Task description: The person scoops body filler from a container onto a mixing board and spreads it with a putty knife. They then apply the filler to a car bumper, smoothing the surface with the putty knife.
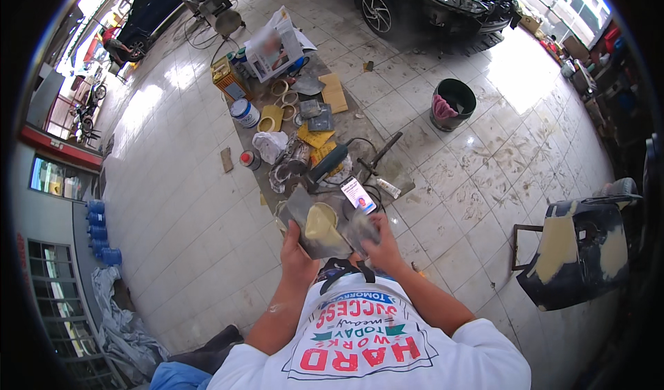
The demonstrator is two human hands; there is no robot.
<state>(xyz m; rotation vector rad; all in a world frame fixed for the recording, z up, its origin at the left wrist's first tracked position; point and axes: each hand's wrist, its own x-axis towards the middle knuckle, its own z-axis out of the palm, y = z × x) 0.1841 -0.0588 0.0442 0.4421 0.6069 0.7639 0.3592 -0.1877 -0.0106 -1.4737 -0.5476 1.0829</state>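
Observation:
My left hand grips a flat grey mixing plate by its near left edge. On the plate lies a mound of pale yellow putty, smeared toward its near side. Closed around a grey flat spreader, my right hand holds it at the plate's right edge; the spreader is blurred by motion. Just beyond the plate are a white card with a small portrait and a dark green corded power tool on the low table.
The table carries tape rolls, a white can, a red-capped bottle, crumpled plastic and a tube. A dark bucket stands right; a putty-patched car panel sits farther right. A car is ahead.

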